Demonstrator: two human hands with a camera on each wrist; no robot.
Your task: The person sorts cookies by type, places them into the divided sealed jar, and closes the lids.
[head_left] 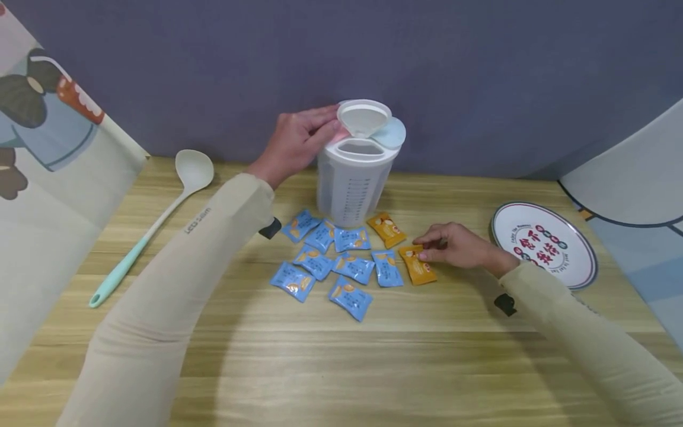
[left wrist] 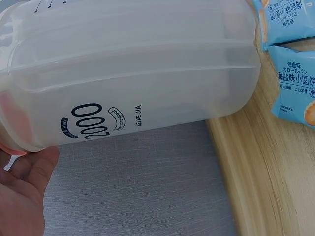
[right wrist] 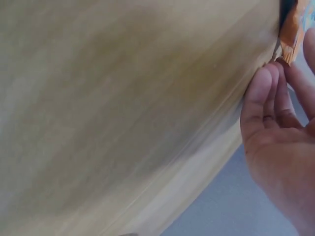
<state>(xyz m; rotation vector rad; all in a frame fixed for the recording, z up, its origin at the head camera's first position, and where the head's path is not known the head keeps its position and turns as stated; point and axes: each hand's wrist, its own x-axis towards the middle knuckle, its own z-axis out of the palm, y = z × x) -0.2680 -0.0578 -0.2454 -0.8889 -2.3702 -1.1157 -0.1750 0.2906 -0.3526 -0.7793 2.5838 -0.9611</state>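
1. We see a dark bluish-grey wall (head_left: 240,71) behind a wood-grain surface (head_left: 341,367), with both grips over the surface.
2. Our left grip (head_left: 299,142) holds the top rim of a translucent container (head_left: 341,190), thumb on the near side, fingers round the back; we see it upright, long axis vertical, mouth upward, measuring scale facing us.
3. Its clear flap (head_left: 365,118) stands raised just right of the left grip.
4. Our right grip (head_left: 456,244) has bent fingers, their tips at the far right corner of an orange packet (head_left: 418,270); whether they pinch it we cannot tell. The packet lies flat, its long axis slanting from far left to near right.
5. Left of and beyond the right grip, we find a second orange packet (head_left: 386,230), slanting likewise.
6. Eight blue packets (head_left: 354,268) lie left of the right grip, pointing various ways.
7. We note a ladle (head_left: 162,220) left of the left grip, handle towards us, and a plate (head_left: 575,255) right of the right grip.
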